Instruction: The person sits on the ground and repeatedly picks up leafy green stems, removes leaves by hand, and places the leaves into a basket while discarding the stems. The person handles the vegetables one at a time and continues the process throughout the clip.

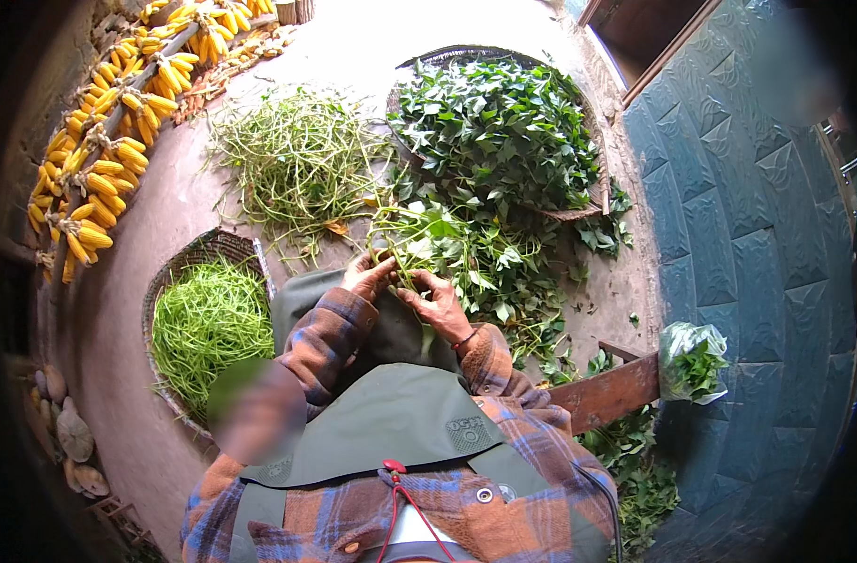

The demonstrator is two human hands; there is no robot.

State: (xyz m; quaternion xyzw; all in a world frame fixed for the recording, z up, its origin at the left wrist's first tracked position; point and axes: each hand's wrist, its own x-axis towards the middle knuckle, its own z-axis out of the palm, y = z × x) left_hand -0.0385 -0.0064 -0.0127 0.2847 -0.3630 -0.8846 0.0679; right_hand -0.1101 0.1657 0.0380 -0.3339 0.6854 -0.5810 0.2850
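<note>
Over my lap, my left hand [369, 274] pinches a green leafy vine [389, 229] between thumb and fingers. My right hand [437, 301] grips the same vine's stems just to the right, fingertips close to the left hand's. The vine's broad leaves [428, 229] spread beyond my hands, over a heap of leafy vines [502, 264] on the floor. A wicker basket [152, 327] to my left holds a mound of thin green stalks [214, 317]. Ahead lies a pile of bare, pale green stems [298, 158]. A large woven basket [601, 151] brims with dark green leaves [495, 127].
Yellow corn cobs [104, 179] hang from a pole along the left wall. At my right, a wooden bench [608, 394] carries a plastic bag of leaves [694, 362] at its end. A blue tiled wall [738, 281] bounds the right side. Gourds or tubers [73, 429] lie at lower left.
</note>
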